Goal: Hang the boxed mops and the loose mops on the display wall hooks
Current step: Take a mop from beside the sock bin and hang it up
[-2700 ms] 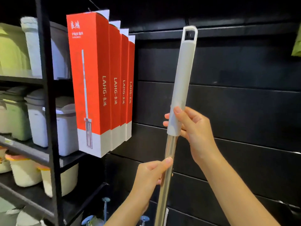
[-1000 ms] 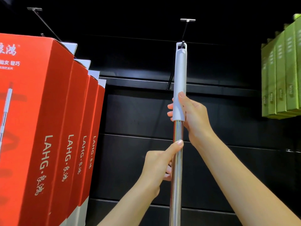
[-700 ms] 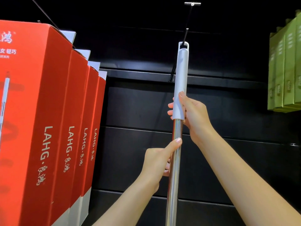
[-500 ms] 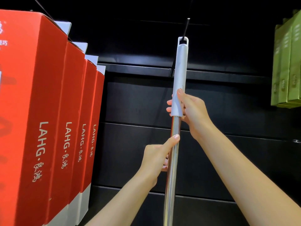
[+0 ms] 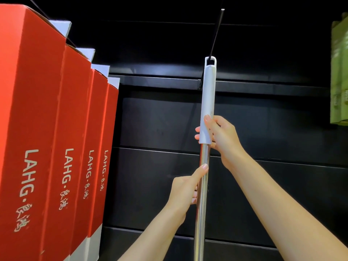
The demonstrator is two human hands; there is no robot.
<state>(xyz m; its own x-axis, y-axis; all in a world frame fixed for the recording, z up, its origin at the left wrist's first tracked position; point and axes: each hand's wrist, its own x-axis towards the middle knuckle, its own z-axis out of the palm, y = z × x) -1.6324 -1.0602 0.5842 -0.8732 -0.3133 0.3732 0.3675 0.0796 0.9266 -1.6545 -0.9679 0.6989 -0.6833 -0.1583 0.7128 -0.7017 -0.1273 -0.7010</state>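
A loose mop (image 5: pixel 207 98) stands upright in front of the black display wall, with a white grip above a shiny steel pole. The loop at its top is threaded on a thin black wall hook (image 5: pixel 216 32). My right hand (image 5: pixel 221 135) grips the bottom of the white grip. Lower down, my left hand (image 5: pixel 185 191) holds the steel pole with the thumb laid along it. The mop head is out of view below. Several red boxed mops (image 5: pixel 56 138) hang in a row at the left.
Green boxes (image 5: pixel 339 72) hang at the right edge. The black slatted wall panel (image 5: pixel 160 119) fills the space between the red boxes and the mop, with horizontal grooves. A hook wire shows above the red boxes (image 5: pixel 37 8).
Since 2.7 s ago I lifted the mop and slid its top loop onto the black hook. In the last half second the loop has moved further along the hook; both hands keep their grip.
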